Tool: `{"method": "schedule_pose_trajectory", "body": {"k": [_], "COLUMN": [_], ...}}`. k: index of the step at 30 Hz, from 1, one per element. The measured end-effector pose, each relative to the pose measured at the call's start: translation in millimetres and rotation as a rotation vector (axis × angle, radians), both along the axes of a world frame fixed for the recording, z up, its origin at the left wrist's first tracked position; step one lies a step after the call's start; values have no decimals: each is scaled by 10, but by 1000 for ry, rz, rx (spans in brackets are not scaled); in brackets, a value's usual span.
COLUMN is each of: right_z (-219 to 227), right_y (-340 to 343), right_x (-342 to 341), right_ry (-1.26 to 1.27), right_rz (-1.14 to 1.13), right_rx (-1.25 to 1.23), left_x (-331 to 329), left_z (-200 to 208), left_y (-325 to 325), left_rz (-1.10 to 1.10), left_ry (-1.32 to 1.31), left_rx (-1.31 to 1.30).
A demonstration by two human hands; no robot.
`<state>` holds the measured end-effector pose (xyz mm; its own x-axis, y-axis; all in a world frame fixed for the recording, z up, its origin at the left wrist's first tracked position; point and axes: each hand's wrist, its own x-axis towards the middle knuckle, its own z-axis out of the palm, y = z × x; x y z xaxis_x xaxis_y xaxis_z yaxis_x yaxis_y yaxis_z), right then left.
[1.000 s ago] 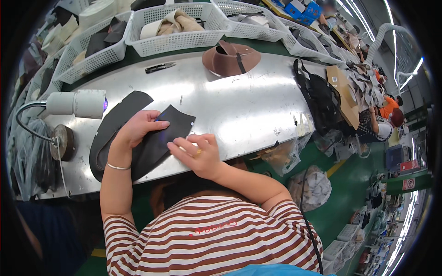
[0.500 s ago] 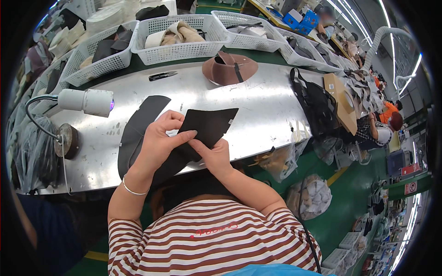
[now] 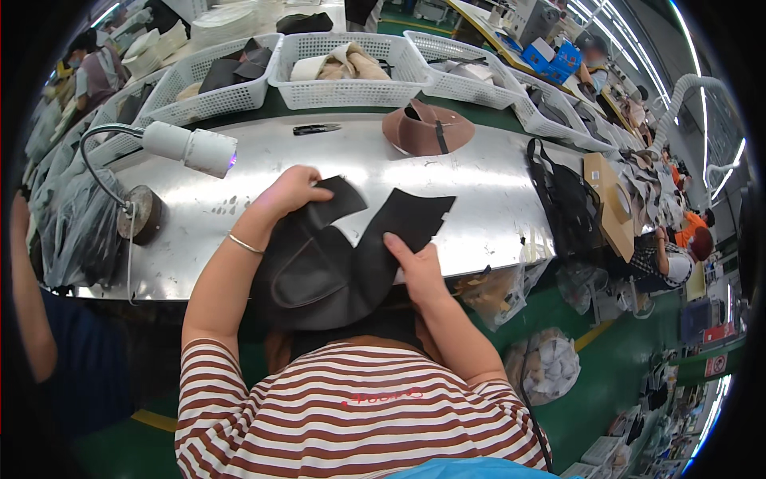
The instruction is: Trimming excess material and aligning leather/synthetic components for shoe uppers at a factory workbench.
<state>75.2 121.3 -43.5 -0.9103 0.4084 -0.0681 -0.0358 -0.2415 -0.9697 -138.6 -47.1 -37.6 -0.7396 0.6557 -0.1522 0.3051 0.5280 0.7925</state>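
A dark, curved leather piece [image 3: 363, 275] with two ends and a stitched outline hangs between my hands over the near edge of the metal table. My left hand [image 3: 291, 191] pinches its left end, thumb on top. Its right end lies in my right hand [image 3: 419, 267], with the thumb pressed on the upper face and the other fingers hidden beneath. Beyond my hands, a brown curved leather piece [image 3: 428, 128] with a dark strip stands on the table. Black-handled thread snips or a similar small tool [image 3: 317, 128] lie to its left.
White perforated baskets [image 3: 347, 92] holding material line the table's far side. A white gooseneck lamp [image 3: 187, 150] on a round base stands left. Right are a black bag [image 3: 558, 191] and a cardboard piece [image 3: 606, 191]. Another person's arm [image 3: 33, 303] shows at far left.
My hands have moved apart, the left one up and away. The leather piece, previously partly on the table with one end between both hands, is now lifted and spread between them.
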Motion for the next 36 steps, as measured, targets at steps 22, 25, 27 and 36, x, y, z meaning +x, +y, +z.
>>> {"method": "schedule_pose_trajectory", "body": {"k": [22,25,27,36], "right_z": [219,41,3,-78], "right_y": [94,-34,-5,154], "right_x": [-249,-396,-407,-298], "right_ry": [527,526,511,437], "right_rz": [570,780,713,483], "right_rx": [915,973,928,575], "left_x": [434,417,467,1187], "left_z": [-75,-48,15,-32], "left_y": [-104,27,76,-334], "left_rz": [-348,-384,-137,240], "left_ry": [708,864,1051,-1261], "left_rx": [133,235,268,814]}}
